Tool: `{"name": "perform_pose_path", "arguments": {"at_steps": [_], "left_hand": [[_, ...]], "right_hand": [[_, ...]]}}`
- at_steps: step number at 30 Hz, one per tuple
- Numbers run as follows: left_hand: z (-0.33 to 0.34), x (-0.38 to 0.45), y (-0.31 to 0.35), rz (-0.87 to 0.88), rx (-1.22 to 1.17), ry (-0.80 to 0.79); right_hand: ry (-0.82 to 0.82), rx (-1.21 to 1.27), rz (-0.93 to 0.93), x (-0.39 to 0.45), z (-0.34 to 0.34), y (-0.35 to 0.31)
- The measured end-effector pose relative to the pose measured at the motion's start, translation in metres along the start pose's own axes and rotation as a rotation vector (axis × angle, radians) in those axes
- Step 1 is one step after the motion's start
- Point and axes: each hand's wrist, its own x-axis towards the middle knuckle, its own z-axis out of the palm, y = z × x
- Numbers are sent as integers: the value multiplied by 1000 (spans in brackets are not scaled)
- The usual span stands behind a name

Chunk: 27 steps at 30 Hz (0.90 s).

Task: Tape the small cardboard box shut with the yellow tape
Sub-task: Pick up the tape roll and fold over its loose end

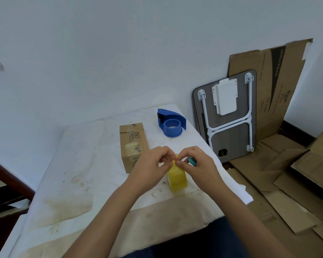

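Seen from above, at a stained white worktop [78, 164] set against a pale wall: left hand [149, 168] and right hand [199, 168] brought together over a roll of yellow tape [177, 178], fingertips of both pinched on the roll's upper edge. Roll standing on its rim near the worktop's front right, between the two wrists. Left hand curled closed around the roll's left side; right hand's thumb and forefinger pressed at the top, as at a tape end, though too small to tell whether any strip is lifted. Just behind the right hand, a glimpse of a teal object [192, 162], mostly hidden, impossible to identify.

Just left of the hands, apart from the roll: small cardboard box [133, 146], lying lengthwise on the worktop, flaps closed, dark print along its top and a patch of clear tape across it. Farther back, near the worktop's far right corner: blue tape dispenser [171, 122], resting untouched.

To the right, leaning on the wall: a folded grey lap table [229, 138] with white legs, backed by a large flattened cardboard sheet [283, 86]. More flattened cardboard [287, 192] strewn on the floor beside the worktop.
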Motion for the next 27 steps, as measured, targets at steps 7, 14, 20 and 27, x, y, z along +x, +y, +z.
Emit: {"name": "perform_pose_path", "arguments": {"at_steps": [7, 14, 20, 27], "left_hand": [[2, 4, -6, -40, -66, 62], [4, 3, -8, -72, -150, 91], [15, -1, -11, -150, -246, 229], [20, -5, -15, -84, -196, 292]], "right_hand": [[52, -1, -31, 5, 7, 5], [70, 80, 0, 9, 5, 2], [76, 79, 18, 12, 6, 2], [3, 45, -56, 12, 3, 4]]}}
